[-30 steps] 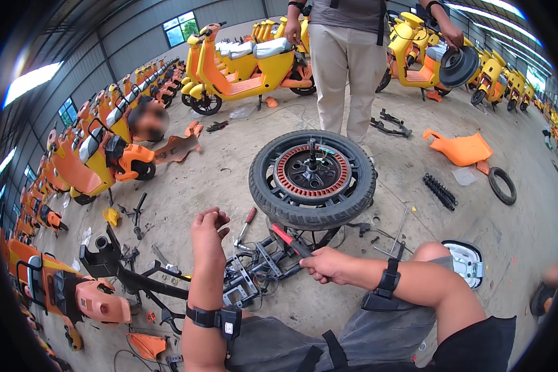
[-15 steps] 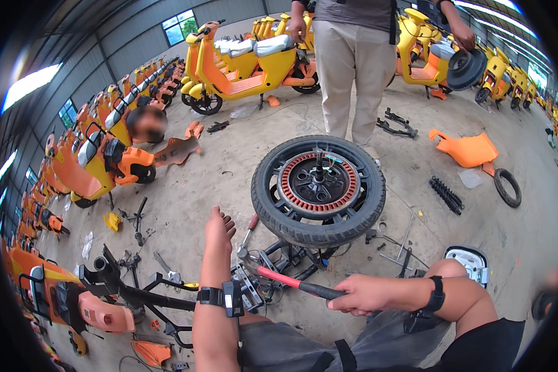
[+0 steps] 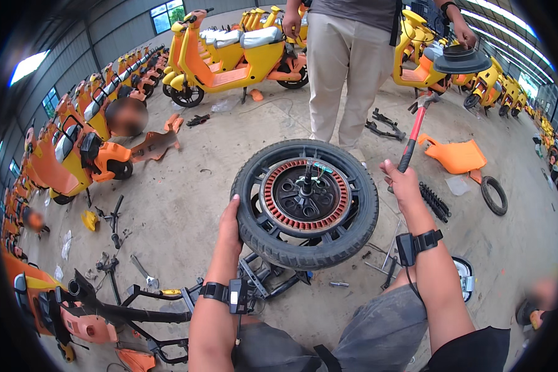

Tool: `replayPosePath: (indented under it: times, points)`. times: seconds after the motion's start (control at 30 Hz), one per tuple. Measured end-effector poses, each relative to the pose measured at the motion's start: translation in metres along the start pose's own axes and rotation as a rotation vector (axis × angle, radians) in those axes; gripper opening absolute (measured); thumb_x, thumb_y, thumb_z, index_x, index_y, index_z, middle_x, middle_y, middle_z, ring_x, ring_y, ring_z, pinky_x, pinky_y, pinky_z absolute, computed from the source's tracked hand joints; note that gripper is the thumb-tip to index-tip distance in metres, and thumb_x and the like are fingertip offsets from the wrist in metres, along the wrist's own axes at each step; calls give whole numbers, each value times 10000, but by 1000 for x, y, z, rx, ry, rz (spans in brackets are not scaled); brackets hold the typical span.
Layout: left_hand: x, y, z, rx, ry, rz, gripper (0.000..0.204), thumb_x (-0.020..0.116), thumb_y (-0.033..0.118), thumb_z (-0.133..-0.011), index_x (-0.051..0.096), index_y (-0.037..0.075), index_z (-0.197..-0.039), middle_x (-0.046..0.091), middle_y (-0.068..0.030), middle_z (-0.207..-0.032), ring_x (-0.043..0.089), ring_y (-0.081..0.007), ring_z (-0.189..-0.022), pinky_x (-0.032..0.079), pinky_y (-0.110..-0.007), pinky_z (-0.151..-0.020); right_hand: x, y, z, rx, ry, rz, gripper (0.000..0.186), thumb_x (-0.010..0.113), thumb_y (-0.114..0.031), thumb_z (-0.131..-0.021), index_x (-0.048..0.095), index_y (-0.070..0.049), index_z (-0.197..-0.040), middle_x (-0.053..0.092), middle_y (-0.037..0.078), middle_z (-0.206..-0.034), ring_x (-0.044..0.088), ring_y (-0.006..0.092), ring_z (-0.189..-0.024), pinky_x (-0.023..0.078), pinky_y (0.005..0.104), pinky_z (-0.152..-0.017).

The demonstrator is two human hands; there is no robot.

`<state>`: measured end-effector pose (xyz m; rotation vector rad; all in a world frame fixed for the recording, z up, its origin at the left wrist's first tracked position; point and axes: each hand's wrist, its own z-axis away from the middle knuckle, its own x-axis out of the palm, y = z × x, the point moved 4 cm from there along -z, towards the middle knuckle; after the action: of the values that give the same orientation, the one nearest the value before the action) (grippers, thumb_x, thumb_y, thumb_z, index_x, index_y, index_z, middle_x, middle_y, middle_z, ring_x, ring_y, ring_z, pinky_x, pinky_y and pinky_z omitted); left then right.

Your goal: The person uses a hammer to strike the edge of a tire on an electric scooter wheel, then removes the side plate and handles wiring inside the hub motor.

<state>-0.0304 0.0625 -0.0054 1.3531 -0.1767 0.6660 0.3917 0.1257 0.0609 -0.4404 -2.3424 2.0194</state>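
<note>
A scooter wheel (image 3: 359, 229) with a black tyre lies nearly flat in front of me, raised on a dark metal frame (image 3: 260, 282). Its open hub (image 3: 305, 196) shows a ring of red copper coils and an upright axle with thin wires. My left hand (image 3: 230, 220) grips the tyre's left edge, thumb up along the side, other fingers mostly hidden. To the right of the wheel, my right hand (image 3: 404, 186) is closed around the dark grip of a claw hammer (image 3: 417, 124). Its red shaft points up and its head is raised clear of the wheel.
A person (image 3: 347, 68) stands beyond the wheel, holding a round dark part (image 3: 462, 60). Yellow and orange scooters (image 3: 235, 62) line the hall. An orange panel (image 3: 456, 154), black springs (image 3: 435, 201), a loose tyre (image 3: 494, 194) and a wrench (image 3: 144, 271) lie on the concrete floor.
My right hand has swung the hammer from low before my lap up to the wheel's right. My left hand has come onto the tyre's edge. The person's round part has tilted flatter.
</note>
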Motion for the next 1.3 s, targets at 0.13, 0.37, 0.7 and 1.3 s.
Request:
replayPosePath:
  times: [0.13,0.37,0.7,1.3]
  points:
    - [-2,-5,4,-28,8,56,369,612,348,-912,613,9,-1059,653,-75,-836,633,-176,-698,554,-313,-653,8,30,1,317,-23,-337,528,651,-465,-898,634,18,-1111,684,86,-1025,623,177,-988,476,327,-747]
    - [-16,-9,-9,-19,78,99,214,635,202,-860,597,18,-962,638,-80,-795,627,-182,-674,559,-331,-646,30,37,1,312,-262,-529,242,630,-257,-940,617,-33,-1030,654,33,-891,612,130,-776,496,294,-675]
    - [-4,0,1,-58,136,116,211,612,183,-877,608,-10,-962,660,-98,-786,647,-209,-651,569,-357,-632,32,36,-4,254,-222,-509,125,639,-159,-913,609,-46,-958,641,26,-871,600,116,-762,482,281,-673]
    - [7,51,43,259,91,-53,309,627,122,-848,566,-72,-1080,644,-133,-893,644,-196,-681,572,-334,-598,47,1,7,189,-220,-690,106,593,-108,-924,571,-43,-843,671,119,-1047,660,189,-854,562,342,-749]
